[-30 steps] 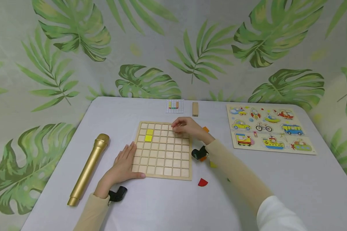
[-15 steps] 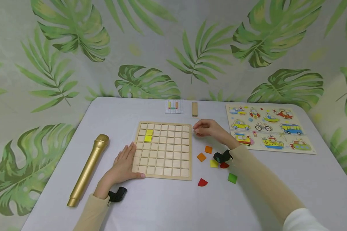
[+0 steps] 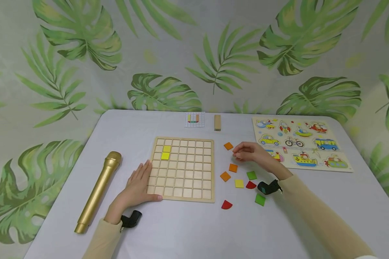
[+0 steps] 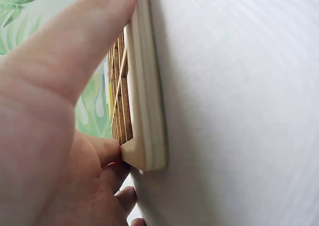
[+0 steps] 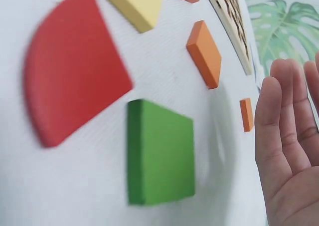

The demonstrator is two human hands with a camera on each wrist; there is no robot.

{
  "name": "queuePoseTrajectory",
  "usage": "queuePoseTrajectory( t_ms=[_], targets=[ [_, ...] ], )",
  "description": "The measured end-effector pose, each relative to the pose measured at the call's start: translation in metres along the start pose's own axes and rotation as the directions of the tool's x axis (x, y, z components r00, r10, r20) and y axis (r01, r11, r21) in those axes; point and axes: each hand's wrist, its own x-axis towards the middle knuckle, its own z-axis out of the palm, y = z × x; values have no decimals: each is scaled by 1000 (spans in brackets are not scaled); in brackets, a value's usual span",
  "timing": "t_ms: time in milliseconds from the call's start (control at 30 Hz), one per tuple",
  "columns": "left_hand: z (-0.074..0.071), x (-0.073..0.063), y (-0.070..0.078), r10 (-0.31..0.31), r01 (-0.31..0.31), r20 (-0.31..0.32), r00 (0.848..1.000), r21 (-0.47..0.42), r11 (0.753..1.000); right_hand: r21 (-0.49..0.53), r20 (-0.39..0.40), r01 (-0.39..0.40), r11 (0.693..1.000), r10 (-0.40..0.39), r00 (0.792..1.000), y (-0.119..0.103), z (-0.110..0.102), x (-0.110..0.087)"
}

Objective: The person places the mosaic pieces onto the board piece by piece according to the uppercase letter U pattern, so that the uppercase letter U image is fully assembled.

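Observation:
My left hand (image 3: pixel 131 189) rests against the left edge of a wooden grid board (image 3: pixel 189 174), fingers stretched out and thumb at its front edge. In the left wrist view the thumb (image 4: pixel 75 41) lies along the board's rim (image 4: pixel 147 86). Two yellow square tiles (image 3: pixel 165 152) sit in one column of the grid. Right of the board, my right hand (image 3: pixel 251 154) hovers above the table with loosely bent fingers. Its fingertips are beside an orange tile (image 3: pixel 228 146). The right wrist view shows nothing between its fingers (image 5: pixel 289 116).
Loose tiles lie right of the board: two orange squares (image 3: pixel 229 172), a yellow square (image 3: pixel 239 183), green squares (image 3: pixel 260 199) and red quarter-circles (image 3: pixel 227 204). Behind stand a pattern card (image 3: pixel 195 119) and wooden block (image 3: pixel 217 123). A vehicle puzzle (image 3: pixel 303 144) and gold microphone (image 3: pixel 98 190) flank them.
My right hand has moved from over the board's upper right to the right, past the orange tile, uncovering the loose tiles. My left hand has stayed at the board.

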Motion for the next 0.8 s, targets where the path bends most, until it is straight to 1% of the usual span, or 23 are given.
queuePoseTrajectory(
  t_ms=[133, 300, 433, 600, 800],
  targets=[
    [0, 0, 1, 1, -1, 2, 1000, 4, 1000, -4, 4, -11, 1000, 11, 1000, 3, -2, -12],
    [0, -1, 2, 10, -10, -2, 1000, 2, 1000, 27, 30, -17, 999, 16, 999, 9, 0, -23],
    [-1, -2, 2, 12, -12, -3, 1000, -2, 1000, 23, 69, 1, 1000, -3, 998, 13, 4, -29],
    [-2, -2, 3, 10, -10, -6, 1000, 1, 1000, -1, 124, 44, 999, -44, 991, 17, 10, -34],
    [-3, -2, 5, 8, -8, -4, 1000, 9, 1000, -36, 141, 78, 996, -72, 987, 18, 16, -40]
  ],
)
